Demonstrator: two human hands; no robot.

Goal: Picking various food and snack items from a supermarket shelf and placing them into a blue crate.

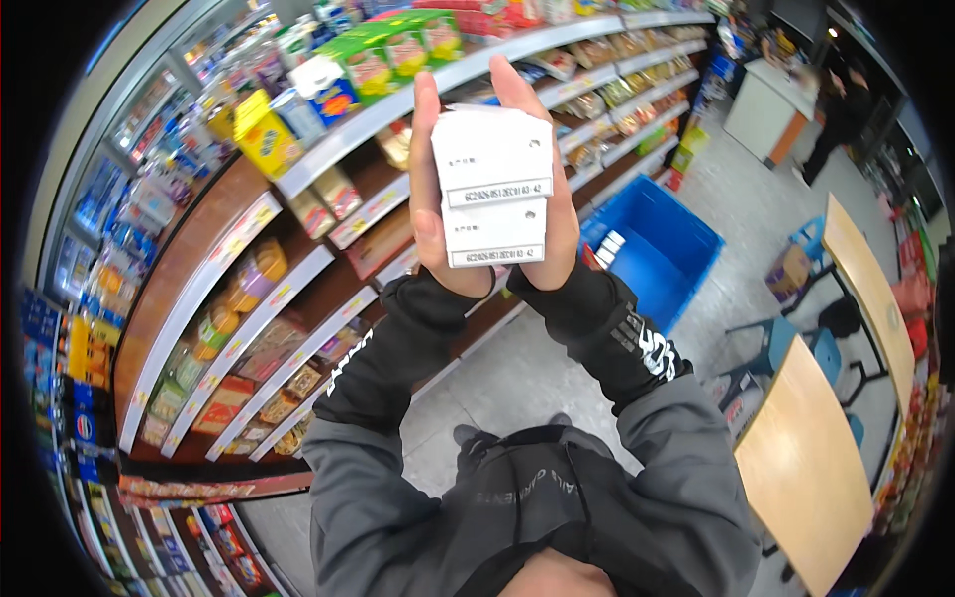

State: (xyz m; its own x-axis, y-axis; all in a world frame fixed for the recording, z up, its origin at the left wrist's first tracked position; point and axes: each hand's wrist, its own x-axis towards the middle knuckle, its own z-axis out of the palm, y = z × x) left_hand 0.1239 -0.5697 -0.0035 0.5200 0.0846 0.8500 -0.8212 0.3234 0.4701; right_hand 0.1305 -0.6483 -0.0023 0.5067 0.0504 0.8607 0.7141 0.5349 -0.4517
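Two small white boxes (pixel 494 164) are held up together in front of the shelves, one end above the other. Dark print marks the white faces turned toward me. My left hand (pixel 427 189) presses against their left side, fingers pointing up and thumb bent inward. On the opposite side, my right hand (pixel 561 194) lies flat along them with its fingers also upward. Between the two palms the boxes are squeezed; their far sides are hidden.
A blue plastic crate (pixel 686 261) sits on the floor to the right, with a few small white-faced packs (pixel 609 247) inside. Curved store shelves (pixel 398 189) of packaged food run across the left and front. Wooden tables (pixel 811 463) and blue chairs (pixel 781 348) stand right; people (pixel 844 114) are farther back.
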